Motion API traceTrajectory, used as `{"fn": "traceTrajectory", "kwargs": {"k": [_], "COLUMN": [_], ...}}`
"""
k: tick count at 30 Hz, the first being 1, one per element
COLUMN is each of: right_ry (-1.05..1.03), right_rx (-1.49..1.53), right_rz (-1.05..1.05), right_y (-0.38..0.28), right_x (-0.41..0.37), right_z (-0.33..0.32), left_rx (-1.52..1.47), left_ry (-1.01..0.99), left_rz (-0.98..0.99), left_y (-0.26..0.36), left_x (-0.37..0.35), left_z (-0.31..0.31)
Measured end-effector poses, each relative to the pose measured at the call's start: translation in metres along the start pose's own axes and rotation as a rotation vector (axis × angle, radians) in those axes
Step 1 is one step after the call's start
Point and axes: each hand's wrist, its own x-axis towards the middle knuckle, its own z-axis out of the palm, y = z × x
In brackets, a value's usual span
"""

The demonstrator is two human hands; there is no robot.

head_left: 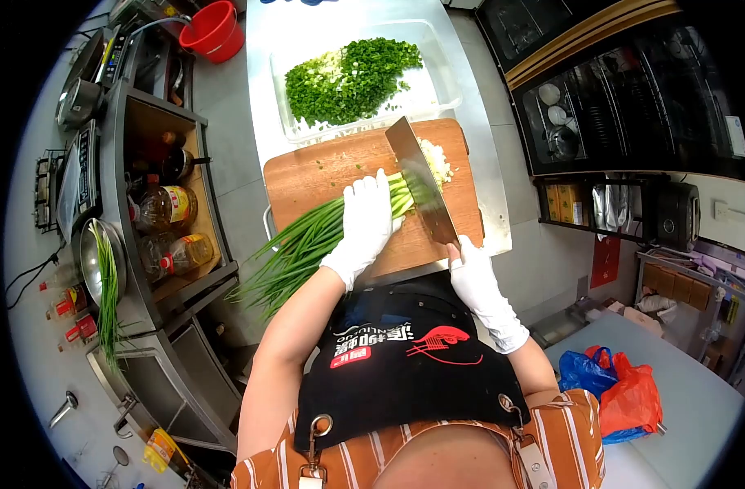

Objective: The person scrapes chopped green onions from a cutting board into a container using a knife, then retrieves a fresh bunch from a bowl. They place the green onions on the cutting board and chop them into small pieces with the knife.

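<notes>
A: Largest item first.
B: A pale work table (499, 175), running away from the person's black apron (389, 314).

A: Next in size?
B: A wooden cutting board (299, 175) at the table's near end. Just beyond it, a clear plastic tub (449, 81) containing chopped greens (364, 81), with a paler patch towards the left of the heap.

A: The long produce?
B: One bunch of green onions (307, 240). Pale ends lie on the board, beside the blade; the green leaves trail off its near left side.

A: Cutting tool?
B: One broad cleaver (421, 183), set slantwise across the right part of the board, handle towards the person. Whether its edge touches the wood, I cannot tell.

A: Condition of the hands?
B: Both in white gloves. The left hand (366, 216) is laid over the bunch near its pale ends, fingers close together and pressing down, thumb on the side towards the blade. The right hand (474, 281) is closed around the cleaver's handle at the board's near edge.

A: Smallest item?
B: Chopped pale pieces (437, 160), loosely heaped on the board to the right of the blade.
</notes>
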Motion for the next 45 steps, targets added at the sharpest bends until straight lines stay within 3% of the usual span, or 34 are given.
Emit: {"fn": "traceTrajectory", "kwargs": {"k": [10, 26, 39, 45], "right_ry": [0.013, -0.134, -0.056, 0.03], "right_rx": [-0.051, -0.073, -0.03, 0.141], "right_rz": [0.035, 0.081, 0.071, 0.097], "right_y": [0.001, 0.002, 0.028, 0.019], "right_x": [-0.01, 0.001, -0.003, -0.009], "right_z": [0.017, 0.021, 0.031, 0.014], "left_rx": [-0.007, 0.043, 0.012, 0.005], "left_ry": [0.024, -0.043, -0.051, -0.029], "left_rz": [0.001, -0.005, -0.044, -0.035], "left_y": [-0.001, 0.002, 0.005, 0.004], "left_x": [0.0, 0.002, 0.003, 0.001], "left_z": [0.004, 0.0, -0.002, 0.002]}}
